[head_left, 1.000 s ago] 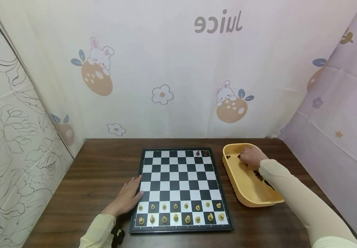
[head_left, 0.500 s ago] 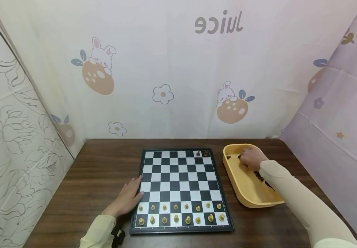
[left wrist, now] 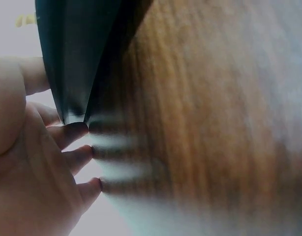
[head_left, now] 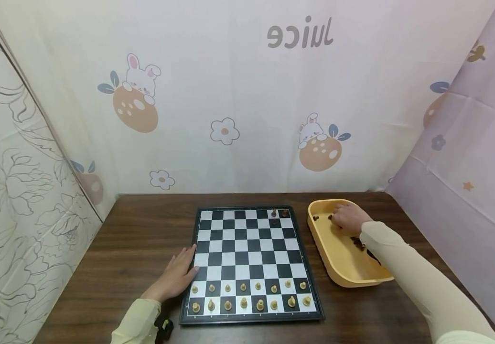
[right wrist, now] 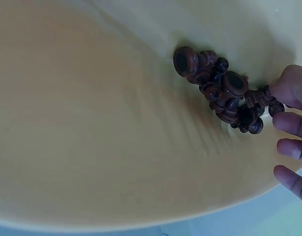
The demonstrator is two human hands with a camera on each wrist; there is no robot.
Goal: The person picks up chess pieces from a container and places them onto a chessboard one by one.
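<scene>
A black-and-white chessboard (head_left: 241,244) lies on the table. My left hand (head_left: 174,275) rests at its left edge with fingers spread; the left wrist view shows the fingers touching the board's dark side (left wrist: 75,59). My right hand (head_left: 349,220) reaches into a yellow tray (head_left: 346,274) right of the board. In the right wrist view its thumb and forefinger pinch a dark reddish-brown chess piece (right wrist: 276,107), partly hidden, at the end of a heap of such pieces (right wrist: 225,91). Three dark pieces, one a rook (head_left: 285,213), stand in the board's far right corner.
Two rows of pale gold chess pieces (head_left: 243,302) stand along the board's near side. A few dark pieces (head_left: 316,218) lie apart at the tray's far end. A patterned curtain (head_left: 226,95) hangs behind the wooden table (head_left: 144,224).
Both hands stay almost where they were, the right one in the tray and the left one at the board's edge. The view shifts slightly.
</scene>
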